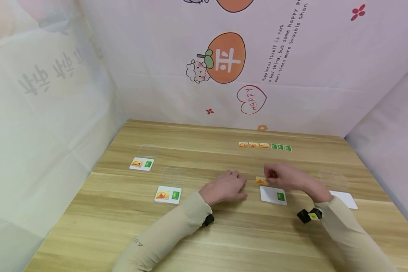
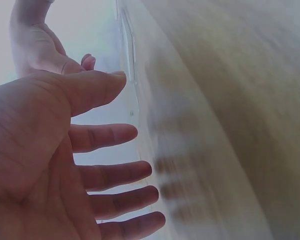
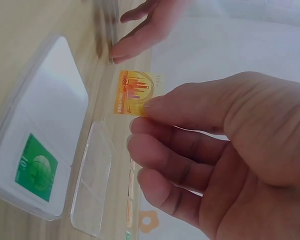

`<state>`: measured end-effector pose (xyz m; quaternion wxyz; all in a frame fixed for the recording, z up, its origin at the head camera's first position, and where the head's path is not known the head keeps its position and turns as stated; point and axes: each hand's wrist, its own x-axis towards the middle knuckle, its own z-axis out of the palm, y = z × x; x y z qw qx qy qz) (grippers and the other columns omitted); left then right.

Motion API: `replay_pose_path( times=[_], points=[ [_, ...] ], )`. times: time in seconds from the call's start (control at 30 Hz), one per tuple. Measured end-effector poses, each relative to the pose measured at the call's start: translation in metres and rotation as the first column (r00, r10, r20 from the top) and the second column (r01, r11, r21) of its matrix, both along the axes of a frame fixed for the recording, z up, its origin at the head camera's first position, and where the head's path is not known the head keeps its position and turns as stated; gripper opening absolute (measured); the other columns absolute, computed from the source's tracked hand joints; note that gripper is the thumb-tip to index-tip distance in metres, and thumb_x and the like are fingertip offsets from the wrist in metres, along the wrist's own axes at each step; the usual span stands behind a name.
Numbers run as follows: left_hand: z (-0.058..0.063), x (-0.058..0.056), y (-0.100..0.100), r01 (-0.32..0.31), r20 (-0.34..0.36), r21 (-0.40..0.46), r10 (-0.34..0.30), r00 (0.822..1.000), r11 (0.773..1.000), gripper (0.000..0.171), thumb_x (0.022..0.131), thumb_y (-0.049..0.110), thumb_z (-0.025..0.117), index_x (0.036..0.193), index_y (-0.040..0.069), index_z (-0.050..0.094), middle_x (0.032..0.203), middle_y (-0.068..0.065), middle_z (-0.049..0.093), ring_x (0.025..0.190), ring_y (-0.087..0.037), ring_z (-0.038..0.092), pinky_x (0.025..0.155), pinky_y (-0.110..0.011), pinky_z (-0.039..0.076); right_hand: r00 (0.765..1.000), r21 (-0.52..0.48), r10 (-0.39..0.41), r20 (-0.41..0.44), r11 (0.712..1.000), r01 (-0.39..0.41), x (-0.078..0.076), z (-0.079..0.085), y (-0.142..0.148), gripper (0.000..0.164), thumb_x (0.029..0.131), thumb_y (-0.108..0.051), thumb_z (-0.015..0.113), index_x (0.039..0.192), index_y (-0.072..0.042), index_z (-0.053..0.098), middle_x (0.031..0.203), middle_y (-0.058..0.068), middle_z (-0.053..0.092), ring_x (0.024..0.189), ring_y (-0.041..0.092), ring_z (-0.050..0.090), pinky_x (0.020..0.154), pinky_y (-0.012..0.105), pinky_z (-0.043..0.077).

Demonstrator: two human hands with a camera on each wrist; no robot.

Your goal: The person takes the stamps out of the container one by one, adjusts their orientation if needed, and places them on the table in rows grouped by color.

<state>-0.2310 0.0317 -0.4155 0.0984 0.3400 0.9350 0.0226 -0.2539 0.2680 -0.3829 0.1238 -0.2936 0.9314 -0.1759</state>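
In the head view, we find the right grip [image 1: 286,177] pinching an orange stamp [image 1: 261,181] right of lower centre, just above a white card [image 1: 270,193]; the left grip [image 1: 225,187], lower centre, is wide.

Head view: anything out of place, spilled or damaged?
Nothing clearly spilled or damaged. One mismatch: the white case by the right hand shows only a green stamp, unlike the two left cases with orange ones too; that hand pinches an orange stamp, which may explain the gap.
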Motion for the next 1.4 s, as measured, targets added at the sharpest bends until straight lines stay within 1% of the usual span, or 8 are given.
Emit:
replay_pose_path(
  times=[0.1, 0.33, 0.57, 0.67, 0.83, 1.03, 1.2, 1.4],
  points=[
    [0.002, 0.001, -0.003, -0.006, -0.006, 0.0, 0.006, 1.0, 1.0, 0.047, 0.097, 0.05, 0.054, 0.134, 0.021, 0.055, 0.134, -0.003, 0.056, 0.122, -0.02, 0.053, 0.101, -0.034, 0.046, 1.0, -0.003, 0.004, -0.023, 1.0, -0.004, -0.004, 0.0, -0.002, 0.016, 0.089, -0.005, 0.065, 0.082, -0.017, 0.057, 0.076, -0.005, 0.055, 0.069, 0.009, 0.049, 0.06, 0.023, 0.043],
    [0.002, 0.002, -0.01, -0.019, -0.013, 0.002, 0.019, 1.0, 1.0, 0.051, 0.097, 0.05, 0.053, 0.138, 0.02, 0.053, 0.136, -0.005, 0.056, 0.123, -0.022, 0.053, 0.103, -0.036, 0.045, 1.0, -0.017, 0.003, -0.019, 1.0, -0.003, -0.012, 0.004, -0.004, 0.015, 0.089, -0.004, 0.064, 0.083, -0.015, 0.057, 0.076, -0.004, 0.056, 0.069, 0.01, 0.049, 0.06, 0.024, 0.043],
    [0.005, 0.002, -0.022, -0.044, -0.012, 0.035, 0.045, 0.999, 0.998, 0.051, 0.098, 0.048, 0.053, 0.139, 0.018, 0.052, 0.136, -0.006, 0.056, 0.125, -0.024, 0.053, 0.102, -0.039, 0.046, 0.999, -0.005, 0.02, -0.051, 1.0, -0.02, -0.02, 0.007, -0.003, 0.013, 0.089, -0.004, 0.066, 0.085, -0.014, 0.058, 0.077, -0.004, 0.057, 0.07, 0.009, 0.049, 0.061, 0.023, 0.042],
    [0.008, 0.002, -0.025, -0.052, -0.006, 0.033, 0.052, 0.999, 0.998, 0.053, 0.098, 0.048, 0.052, 0.142, 0.018, 0.05, 0.137, -0.006, 0.055, 0.126, -0.024, 0.052, 0.101, -0.04, 0.046, 0.997, -0.002, 0.025, -0.067, 1.0, -0.025, -0.023, 0.008, -0.002, 0.013, 0.089, -0.004, 0.066, 0.084, -0.014, 0.058, 0.077, -0.003, 0.057, 0.071, 0.01, 0.049, 0.06, 0.023, 0.042],
    [0.009, -0.001, -0.03, -0.07, 0.002, 0.031, 0.07, 0.998, 0.997, 0.053, 0.098, 0.048, 0.052, 0.143, 0.02, 0.049, 0.139, -0.006, 0.053, 0.125, -0.025, 0.052, 0.098, -0.041, 0.048, 0.997, 0.01, 0.01, -0.082, 1.0, -0.009, -0.029, 0.008, -0.002, 0.014, 0.089, -0.005, 0.066, 0.084, -0.015, 0.058, 0.077, -0.003, 0.057, 0.071, 0.011, 0.049, 0.061, 0.024, 0.042],
    [0.01, -0.004, -0.036, -0.089, 0.011, 0.055, 0.088, 0.996, 0.995, 0.051, 0.098, 0.047, 0.053, 0.142, 0.02, 0.051, 0.139, -0.006, 0.054, 0.124, -0.026, 0.052, 0.099, -0.043, 0.046, 0.999, 0.006, -0.013, -0.048, 1.0, 0.014, -0.039, 0.008, -0.004, 0.012, 0.091, -0.006, 0.063, 0.085, -0.014, 0.057, 0.078, -0.002, 0.056, 0.071, 0.011, 0.049, 0.061, 0.025, 0.041],
    [0.008, -0.005, -0.041, -0.093, 0.001, 0.049, 0.093, 0.996, 0.994, 0.051, 0.098, 0.047, 0.053, 0.14, 0.019, 0.051, 0.137, -0.007, 0.055, 0.122, -0.026, 0.053, 0.096, -0.043, 0.048, 0.999, 0.012, -0.02, -0.028, 1.0, 0.02, -0.046, 0.011, -0.009, 0.011, 0.092, -0.007, 0.063, 0.086, -0.014, 0.058, 0.078, -0.001, 0.056, 0.07, 0.013, 0.049, 0.061, 0.027, 0.042],
    [0.007, -0.006, -0.05, -0.118, 0.005, 0.048, 0.118, 0.993, 0.992, 0.05, 0.098, 0.048, 0.052, 0.139, 0.019, 0.051, 0.137, -0.007, 0.055, 0.122, -0.026, 0.053, 0.098, -0.043, 0.047, 0.999, -0.002, -0.032, 0.0, 0.999, 0.032, -0.058, 0.009, -0.013, 0.009, 0.092, -0.007, 0.062, 0.086, -0.012, 0.058, 0.078, 0.001, 0.056, 0.07, 0.014, 0.05, 0.062, 0.029, 0.042]
  ],
)
